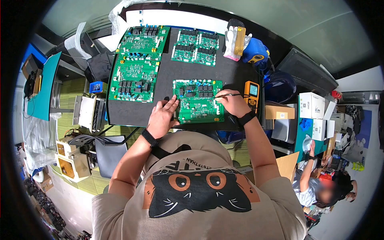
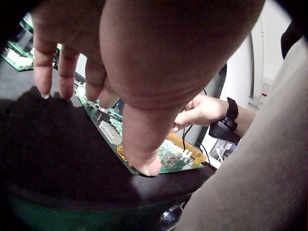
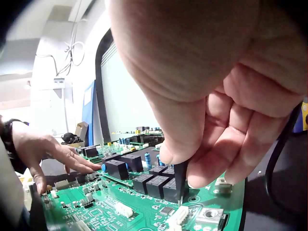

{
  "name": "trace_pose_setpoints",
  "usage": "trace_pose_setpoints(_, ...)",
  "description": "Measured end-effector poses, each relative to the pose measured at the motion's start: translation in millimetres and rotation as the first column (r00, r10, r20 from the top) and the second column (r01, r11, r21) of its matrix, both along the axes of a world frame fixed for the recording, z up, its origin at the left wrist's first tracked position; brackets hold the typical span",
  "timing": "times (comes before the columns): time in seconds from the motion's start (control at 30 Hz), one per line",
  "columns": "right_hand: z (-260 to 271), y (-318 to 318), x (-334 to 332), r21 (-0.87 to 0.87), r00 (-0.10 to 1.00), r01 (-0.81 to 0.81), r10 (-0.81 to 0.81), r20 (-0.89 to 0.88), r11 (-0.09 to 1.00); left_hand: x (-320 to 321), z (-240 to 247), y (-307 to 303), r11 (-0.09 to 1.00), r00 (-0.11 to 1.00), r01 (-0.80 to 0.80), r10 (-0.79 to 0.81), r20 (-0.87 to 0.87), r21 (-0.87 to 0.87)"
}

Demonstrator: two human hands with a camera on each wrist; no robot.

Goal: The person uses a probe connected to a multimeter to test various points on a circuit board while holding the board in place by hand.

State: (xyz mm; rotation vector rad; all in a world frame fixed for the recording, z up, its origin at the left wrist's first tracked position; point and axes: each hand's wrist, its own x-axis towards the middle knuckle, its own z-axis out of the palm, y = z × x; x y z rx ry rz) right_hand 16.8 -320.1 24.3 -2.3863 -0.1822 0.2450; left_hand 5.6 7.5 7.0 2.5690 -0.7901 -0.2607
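Observation:
A green circuit board with black relays lies near the table's front edge. My left hand rests at its left side; in the left wrist view, the thumb of that hand touches the board's corner and the other fingers extend along the edge. Between thumb and fingers, my right hand pinches a thin black probe over the board's upper right. Seen from the right wrist, the probe points down, its metal tip beside a white connector and close to the relays.
More green boards lie at the left and back of the black table mat. An orange meter with a lit display stands at the right, near a blue device. Another person is at the far right.

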Motion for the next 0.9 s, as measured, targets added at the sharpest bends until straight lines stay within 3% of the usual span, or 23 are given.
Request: trace_pose_setpoints(0.9,-6.4,7.7,-0.6,-0.060,0.980,-0.080,0.089,0.175,0.995,0.7,1.6,-0.2,1.000,1.000,0.010,-0.010,0.002,0.017)
